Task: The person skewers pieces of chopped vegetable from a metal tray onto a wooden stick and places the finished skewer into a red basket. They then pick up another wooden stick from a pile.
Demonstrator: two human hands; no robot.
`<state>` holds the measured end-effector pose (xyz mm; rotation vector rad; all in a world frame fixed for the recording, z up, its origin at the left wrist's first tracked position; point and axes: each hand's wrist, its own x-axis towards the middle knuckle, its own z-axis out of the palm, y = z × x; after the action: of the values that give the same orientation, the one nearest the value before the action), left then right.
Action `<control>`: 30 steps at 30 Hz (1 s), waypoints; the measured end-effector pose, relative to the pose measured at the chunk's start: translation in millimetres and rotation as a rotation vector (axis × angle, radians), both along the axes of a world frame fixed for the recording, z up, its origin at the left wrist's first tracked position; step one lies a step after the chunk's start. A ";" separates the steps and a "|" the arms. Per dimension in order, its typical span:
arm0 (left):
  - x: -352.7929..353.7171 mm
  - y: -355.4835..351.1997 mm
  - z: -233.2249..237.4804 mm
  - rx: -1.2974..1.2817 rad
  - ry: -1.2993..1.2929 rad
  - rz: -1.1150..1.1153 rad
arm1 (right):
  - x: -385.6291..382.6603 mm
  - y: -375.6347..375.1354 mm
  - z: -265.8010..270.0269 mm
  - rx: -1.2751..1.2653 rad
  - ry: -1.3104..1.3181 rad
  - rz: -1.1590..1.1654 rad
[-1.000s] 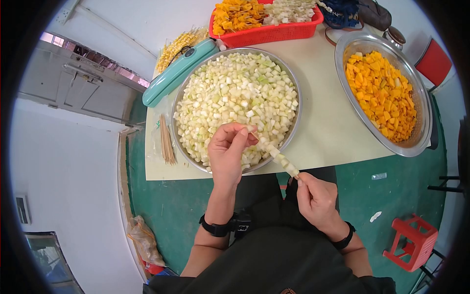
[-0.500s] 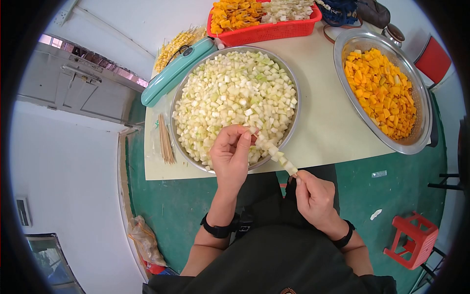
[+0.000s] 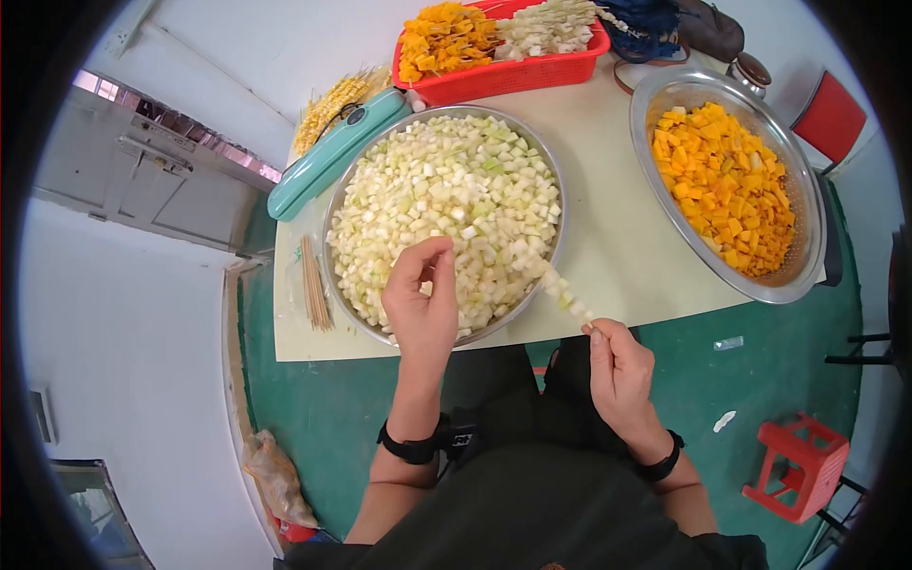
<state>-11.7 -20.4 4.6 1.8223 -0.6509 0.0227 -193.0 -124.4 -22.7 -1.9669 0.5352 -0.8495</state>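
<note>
My right hand (image 3: 622,380) pinches the lower end of a skewer (image 3: 567,295) threaded with pale green-white cubes. The skewer slants up and left across the rim of a big round metal basin (image 3: 562,204). Heaped inside that basin are pale diced vegetable cubes (image 3: 427,180). Over the near part of the heap is my left hand (image 3: 421,299), apart from the skewer, its thumb and fingertips closed in a pinch. Whether anything small sits between those fingertips I cannot make out.
Bare bamboo sticks (image 3: 314,285) lie left of the basin, below a teal sealing machine (image 3: 332,157). Behind stands a red basket (image 3: 513,80) of finished skewers; corn skewers (image 3: 332,109) lie beside it. A metal colander (image 3: 812,228) holds orange cubes. A red stool (image 3: 803,465) stands on the floor.
My left hand has left the upper end of the skewer and shifted left over the heap. My right hand, still gripping the skewer, has moved slightly right. The view has shifted a little.
</note>
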 end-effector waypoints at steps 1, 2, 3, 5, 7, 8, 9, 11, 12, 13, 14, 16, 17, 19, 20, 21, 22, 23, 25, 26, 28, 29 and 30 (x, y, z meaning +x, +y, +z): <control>-3.2 -3.5 1.3 0.065 -0.045 -0.003 | -1.1 -3.0 0.3 -0.009 -0.003 -0.025; -5.0 -8.6 0.2 0.062 -0.042 -0.005 | -2.4 -5.6 0.5 -0.016 -0.007 -0.049; -6.3 -13.7 -0.5 0.196 -0.226 -0.022 | -4.4 -8.1 0.6 -0.017 -0.005 -0.051; -10.6 -24.7 -2.2 0.323 -0.430 -0.054 | -7.4 -12.5 0.5 0.024 -0.015 -0.125; -12.2 -32.6 -2.6 0.395 -0.459 -0.098 | -11.1 -15.8 -0.2 0.020 -0.015 -0.136; -12.7 -36.8 -2.9 0.466 -0.485 -0.140 | -12.8 -17.4 -0.5 0.014 -0.011 -0.145; -12.8 -40.6 -4.2 0.468 -0.487 -0.146 | -13.8 -18.2 -1.6 0.017 -0.012 -0.151; -12.0 -46.5 -8.0 0.509 -0.540 -0.184 | -14.4 -18.3 -4.5 0.040 -0.026 -0.145; -11.9 -49.6 -8.5 0.512 -0.542 -0.186 | -14.6 -18.5 -4.3 0.044 -0.028 -0.146; -11.8 -53.2 -8.9 0.544 -0.558 -0.187 | -14.6 -19.0 -3.6 0.054 -0.023 -0.147; -11.7 -56.6 -9.5 0.575 -0.574 -0.189 | -14.3 -19.5 -3.2 0.064 -0.018 -0.148; -11.0 -62.6 -12.9 0.594 -0.593 -0.183 | -12.2 -20.4 -4.9 0.060 -0.038 -0.149; -11.2 -64.4 -14.3 0.611 -0.612 -0.174 | -11.6 -20.6 -5.5 0.052 -0.058 -0.148; -12.0 -65.9 -15.1 0.616 -0.628 -0.177 | -11.5 -20.9 -5.3 0.053 -0.044 -0.143; -12.3 -66.3 -15.3 0.622 -0.645 -0.180 | -11.3 -20.9 -5.0 0.054 -0.031 -0.137; -12.4 -66.6 -15.5 0.623 -0.643 -0.181 | -11.1 -20.7 -4.7 0.054 -0.028 -0.136; -12.3 -66.7 -15.7 0.627 -0.647 -0.191 | -10.7 -20.4 -4.4 0.057 -0.021 -0.138; -12.1 -66.5 -16.0 0.631 -0.651 -0.200 | -10.2 -20.1 -4.3 0.060 -0.013 -0.139; -10.5 -65.4 -18.3 0.634 -0.647 -0.210 | -9.0 -19.6 -4.4 0.053 -0.010 -0.134; -9.7 -64.7 -18.9 0.637 -0.645 -0.220 | -8.3 -19.1 -4.4 0.045 -0.008 -0.130; -10.5 -65.2 -15.2 0.614 -0.638 -0.229 | -6.3 -17.4 -4.5 0.035 -0.009 -0.126; -10.8 -65.6 -14.0 0.592 -0.633 -0.241 | -5.6 -16.3 -4.4 0.026 -0.011 -0.126; -10.0 -65.9 -14.8 0.592 -0.630 -0.236 | -5.2 -15.4 -3.7 0.024 -0.009 -0.121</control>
<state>-21.7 -86.3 -10.2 2.3029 -1.4315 0.2809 -198.3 -139.7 -26.4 -1.9233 0.6615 -0.9224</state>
